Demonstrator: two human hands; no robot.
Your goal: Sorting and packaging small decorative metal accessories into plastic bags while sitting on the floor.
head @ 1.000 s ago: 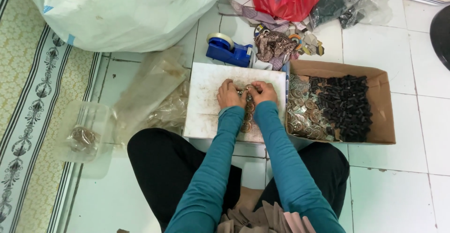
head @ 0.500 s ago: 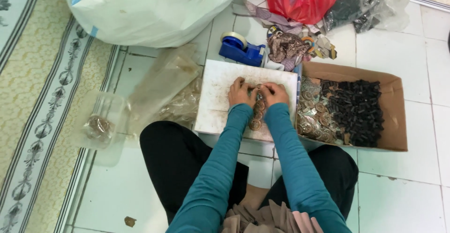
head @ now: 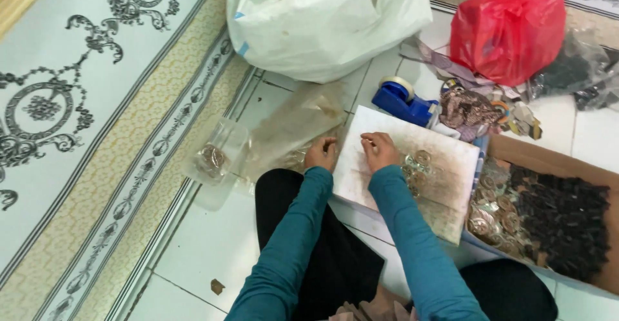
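Observation:
My right hand (head: 379,150) rests with curled fingers on a white board (head: 445,192) that lies on the tiled floor, just left of a small pile of round metal pieces (head: 416,167). My left hand (head: 321,152) is at the board's left edge, fingers pinched, above clear plastic bags (head: 293,127). Whether either hand holds a piece is too small to tell. Both arms wear teal sleeves.
A cardboard box (head: 548,163) of metal and dark pieces sits at the right. A blue tape dispenser (head: 401,101), a red bag (head: 509,27) and a big white sack (head: 322,21) lie beyond. A small clear bag with pieces (head: 213,156) lies left, beside a patterned rug (head: 77,101).
My hands have moved apart from the pile in the board's middle to its left side; the left hand is now off the board's edge. The camera view has swung left.

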